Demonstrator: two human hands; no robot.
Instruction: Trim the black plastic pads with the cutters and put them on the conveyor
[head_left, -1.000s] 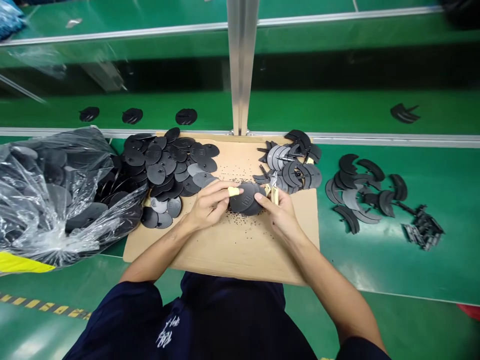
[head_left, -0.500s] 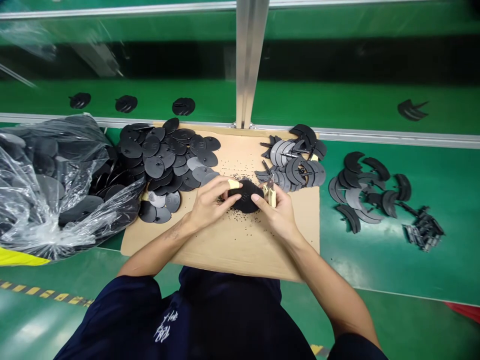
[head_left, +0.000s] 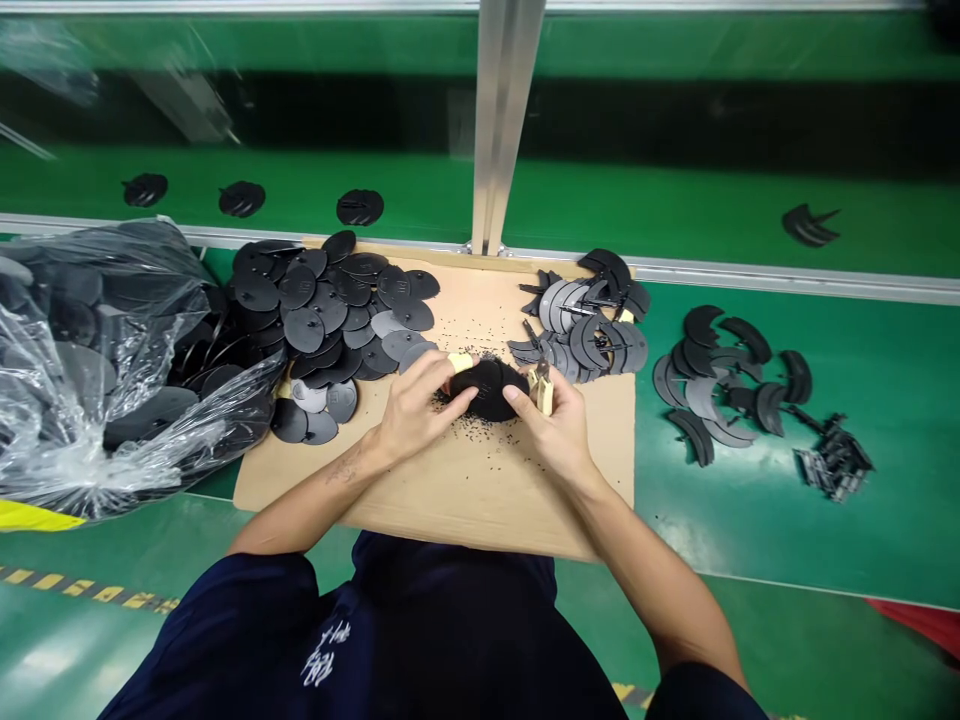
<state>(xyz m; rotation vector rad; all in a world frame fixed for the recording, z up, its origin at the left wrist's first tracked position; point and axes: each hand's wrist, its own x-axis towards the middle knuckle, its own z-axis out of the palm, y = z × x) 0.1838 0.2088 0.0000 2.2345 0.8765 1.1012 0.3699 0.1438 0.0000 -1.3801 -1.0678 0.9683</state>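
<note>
A round black disc (head_left: 489,389) is held between my two hands over the cardboard (head_left: 450,500). My left hand (head_left: 421,402) grips its left edge with thumb and fingers; a pale yellow cover (head_left: 460,362) sits on one fingertip. My right hand (head_left: 555,420) pinches the right edge with the thumb, and yellow-handled cutters (head_left: 541,388) rest in the same hand, their dark tip pointing away from me. Tiny black bits (head_left: 480,435) lie scattered around and below the disc.
Black discs (head_left: 322,310) are heaped at the left, beside a clear plastic bag (head_left: 97,400) of more discs. Crescent pieces (head_left: 585,315) lie at the cardboard's upper right, others (head_left: 705,390) on the green table. Small dark parts (head_left: 836,460) lie further right. A metal post (head_left: 504,130) stands behind.
The view has shifted slightly. The disc between my hands is tilted a little differently and looks flatter. Both hands keep their hold, and the cutters remain in my right hand.
</note>
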